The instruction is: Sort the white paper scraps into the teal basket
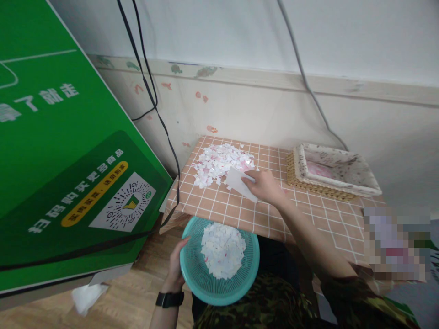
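Observation:
My left hand (177, 265) grips the left rim of a round teal plastic basket (192, 274), which sits below the table's front edge. Inside the basket lies a heap of small white paper scraps (222, 250). On the table, my right hand (264, 186) pinches a flat white sheet of card or paper (239, 183) between thumb and fingers. That sheet is tilted, its far end touching a spread pile of paper scraps (219, 162), mostly white with some pink.
A checked brown cloth covers the table (318, 224). To the right stands a cloth-lined wicker basket (343, 171) with something pink inside. A large green panel (78, 151) fills the left, with black cables (161, 114) hanging beside it. A white wall rises behind the table.

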Motion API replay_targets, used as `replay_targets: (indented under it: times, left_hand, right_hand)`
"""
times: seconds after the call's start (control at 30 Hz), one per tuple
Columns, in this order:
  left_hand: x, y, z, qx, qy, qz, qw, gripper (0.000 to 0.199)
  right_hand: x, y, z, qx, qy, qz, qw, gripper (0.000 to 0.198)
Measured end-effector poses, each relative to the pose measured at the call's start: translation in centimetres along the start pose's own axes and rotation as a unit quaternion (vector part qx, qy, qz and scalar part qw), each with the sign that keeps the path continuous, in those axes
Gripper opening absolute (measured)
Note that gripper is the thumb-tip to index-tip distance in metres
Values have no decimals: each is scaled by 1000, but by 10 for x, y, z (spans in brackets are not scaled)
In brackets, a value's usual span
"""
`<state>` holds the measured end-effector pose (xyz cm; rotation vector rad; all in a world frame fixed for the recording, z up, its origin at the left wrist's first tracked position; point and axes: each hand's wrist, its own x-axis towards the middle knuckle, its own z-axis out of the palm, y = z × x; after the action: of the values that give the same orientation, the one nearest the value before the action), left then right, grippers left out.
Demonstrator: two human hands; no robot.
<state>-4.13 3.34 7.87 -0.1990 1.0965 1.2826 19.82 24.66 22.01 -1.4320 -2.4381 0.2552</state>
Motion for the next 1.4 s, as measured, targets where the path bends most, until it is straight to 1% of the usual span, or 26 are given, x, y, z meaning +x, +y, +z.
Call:
replay_targets:
  times: [0.1, 0.3, 0.47, 0.67, 0.8, 0.9, 1.0, 1.07, 1.13, 1.27, 1.33, 1.4]
  left_hand:
    - [-2, 0, 1, 0, -5, -7, 1000, 15]
    - [-3, 0, 1, -7, -11, 3, 1000, 15]
    - [-3, -1, 2, -5, 3, 13, 1000, 11]
    - [-3, -1, 3, 1, 0, 10, 1000, 12]
    - [-2, -2, 2, -2, 1, 10, 1000, 12]
    - [-3, -1, 2, -2, 6, 8, 1000, 12]
    - [-3, -1, 2, 0, 6, 1, 1000, 14]
    - [-2, -2, 1, -3, -2, 1, 1000, 14]
    - [-1, -2, 0, -5, -11, 3, 1000, 15]
    - [-1, -2, 0, 6, -10, -8, 1000, 17]
    - [-1, -2, 0, 5, -8, -4, 1000, 16]
    - [-1, -3, -1, -4, -7, 3, 1000, 14]
  right_hand:
    - [0, 1, -2, -19, -3, 0, 1000, 27]
    - [1, 8, -14, -30, 6, 17, 999, 25]
    - [1, 12, -15, -35, 3, 7, 999, 25]
    - [1, 19, -18, -60, 22, 9, 998, 25]
    - [0, 15, -15, -45, 12, 16, 999, 25]
    - [-2, 15, -14, -11, 5, 2, 1000, 25]
    - [0, 21, -15, -2, 23, 7, 1000, 25]
    - [2, 26, -16, -6, 45, 17, 999, 25]
    - [4, 30, -14, -10, 52, 20, 998, 26]
    - [5, 30, -9, -10, 31, 14, 999, 28]
    - [3, 30, -8, 8, 21, 6, 1000, 28]
    - [-1, 31, -8, 28, 27, 8, 999, 28]
